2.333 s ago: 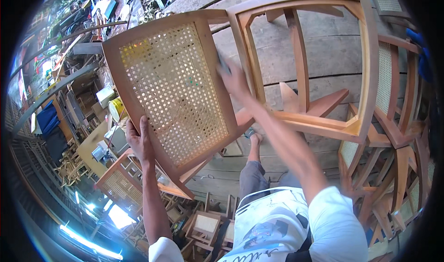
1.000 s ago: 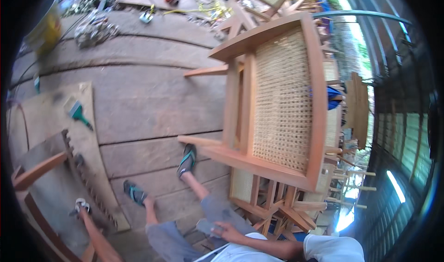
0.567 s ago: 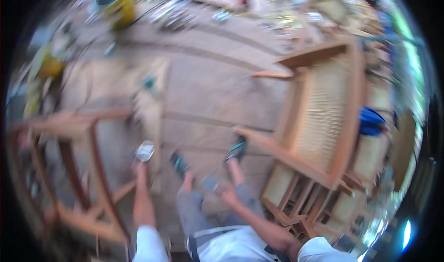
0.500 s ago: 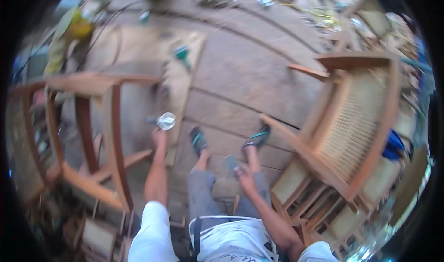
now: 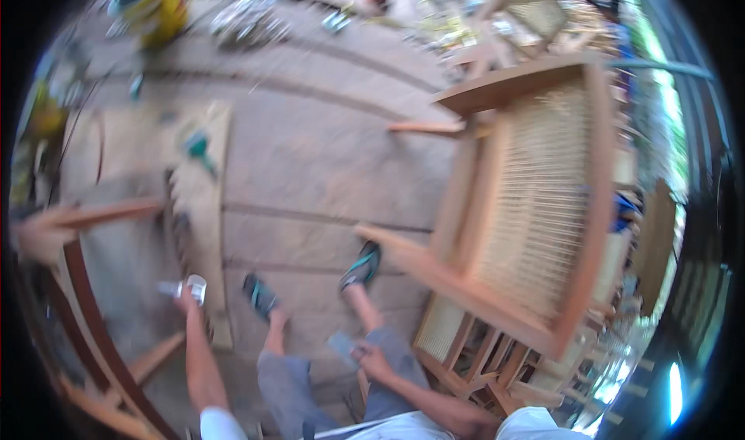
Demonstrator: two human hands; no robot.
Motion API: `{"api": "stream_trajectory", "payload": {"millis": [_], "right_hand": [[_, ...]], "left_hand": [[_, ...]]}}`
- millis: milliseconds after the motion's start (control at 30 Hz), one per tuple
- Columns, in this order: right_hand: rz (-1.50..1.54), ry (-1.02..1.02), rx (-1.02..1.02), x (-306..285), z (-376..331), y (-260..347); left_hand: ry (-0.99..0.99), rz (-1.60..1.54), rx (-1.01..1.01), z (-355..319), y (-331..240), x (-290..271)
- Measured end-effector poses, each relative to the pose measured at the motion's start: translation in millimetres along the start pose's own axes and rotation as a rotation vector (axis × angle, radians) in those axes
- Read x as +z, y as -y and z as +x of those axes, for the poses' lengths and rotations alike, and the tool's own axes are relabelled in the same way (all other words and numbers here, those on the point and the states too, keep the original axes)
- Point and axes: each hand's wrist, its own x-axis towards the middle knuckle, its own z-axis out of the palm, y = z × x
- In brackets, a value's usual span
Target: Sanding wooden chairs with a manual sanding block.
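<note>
My left hand (image 5: 187, 300) is closed on a small clear cup (image 5: 197, 289), which looks pale inside. A whitish piece sticks out on the other side of the fingers, too blurred to name. That hand is over the floor beside a bare wooden chair frame (image 5: 97, 316) on the left. In front of my right thigh, my right hand (image 5: 374, 362) grips a flat grey-blue piece (image 5: 341, 348), thin like a sheet or pad. To its right a wooden chair with a woven cane panel (image 5: 535, 199) lies tipped over, apart from the hand.
A light board (image 5: 211, 238) lies on the paved floor, with a green-handled brush-like tool (image 5: 199, 150) on it. At the back left stands a yellow bucket (image 5: 161, 17). More wooden chair parts (image 5: 481, 351) are stacked under the tipped chair, and loose scraps (image 5: 248, 22) litter the far floor.
My view has swung to the right, so the chairs, board and feet sit further left. Both hands keep hold of the same things.
</note>
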Motion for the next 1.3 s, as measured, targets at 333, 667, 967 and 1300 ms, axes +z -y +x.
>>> {"api": "stream_trajectory", "payload": {"millis": [333, 667, 967, 1300], "right_hand": [[0.344, -0.04, -0.371, 1, -117, 103], [0.299, 0.233, -0.903, -77, -265, 163], [0.806, 0.501, -0.806, -278, -378, 222], [0.695, -0.301, -0.793, -413, -96, 234]], "left_hand": [[1.384, -0.122, -0.242, -470, -124, -82], [1.323, -0.164, 0.739, -647, -303, -124], [1.571, 0.238, 1.221, -805, -425, -51], [0.926, 0.3, 1.112, -875, -453, 146]]}}
